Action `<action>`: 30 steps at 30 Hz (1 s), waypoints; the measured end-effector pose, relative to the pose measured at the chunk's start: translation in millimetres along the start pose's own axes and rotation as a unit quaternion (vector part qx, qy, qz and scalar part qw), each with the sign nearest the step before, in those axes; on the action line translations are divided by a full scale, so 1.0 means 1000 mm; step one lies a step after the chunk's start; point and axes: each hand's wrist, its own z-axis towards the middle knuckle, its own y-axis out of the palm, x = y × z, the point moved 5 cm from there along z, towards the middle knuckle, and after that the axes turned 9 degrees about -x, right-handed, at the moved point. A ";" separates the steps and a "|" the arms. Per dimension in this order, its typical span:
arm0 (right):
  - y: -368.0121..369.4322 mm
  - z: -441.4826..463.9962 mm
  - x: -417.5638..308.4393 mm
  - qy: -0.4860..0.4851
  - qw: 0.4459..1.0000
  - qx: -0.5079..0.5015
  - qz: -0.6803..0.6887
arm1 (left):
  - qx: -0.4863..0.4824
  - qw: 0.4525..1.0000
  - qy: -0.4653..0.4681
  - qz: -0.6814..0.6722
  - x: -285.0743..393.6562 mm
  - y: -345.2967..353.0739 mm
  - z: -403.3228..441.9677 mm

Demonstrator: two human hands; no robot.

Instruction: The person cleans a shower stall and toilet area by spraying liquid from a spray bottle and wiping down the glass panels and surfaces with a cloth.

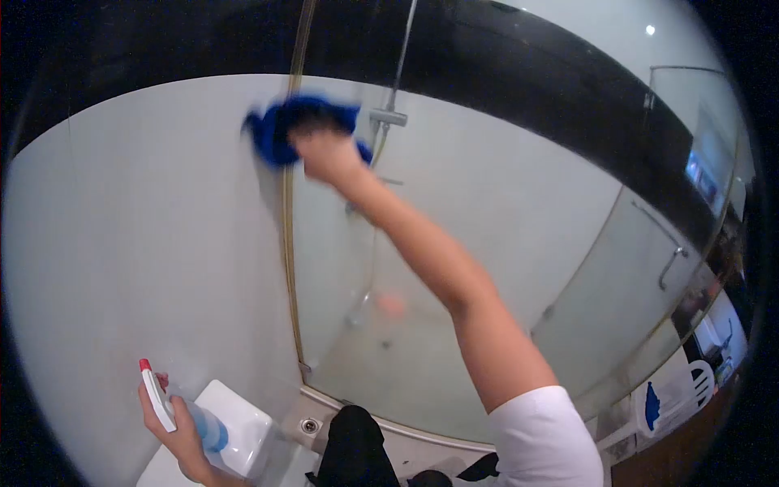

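My right hand (326, 152) presses a blue cloth (272, 134) against the upper wall, over the gold-coloured edge strip (288, 235) of the glass shower screen. The hand and cloth are blurred, and the arm is stretched far out. Low on the left, my left hand (185, 442) grips a spray bottle (213, 430) by its neck. The bottle has a white trigger head with a red nozzle, and blue shows on its body. It is held tilted above the white toilet tank (243, 406).
A shower mixer (389, 118) with a riser pipe is behind the curved glass (454, 357). A floor drain (309, 425) lies near my leg (350, 446). At right stands a white plastic chair (673, 406) with a blue item on it. A metal door handle (672, 268) is on the glass.
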 end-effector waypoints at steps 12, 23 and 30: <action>-0.084 -0.513 -0.138 -0.013 0.846 -0.458 0.273 | -0.220 0.935 0.148 -0.234 0.095 0.144 -0.087; -0.308 -0.563 -0.017 0.336 0.883 -0.328 0.013 | -0.248 0.920 0.088 -0.292 0.063 0.239 -0.141; -0.331 -0.352 0.130 0.191 0.969 -0.048 -0.152 | -0.256 0.899 0.225 -0.273 0.075 0.253 -0.190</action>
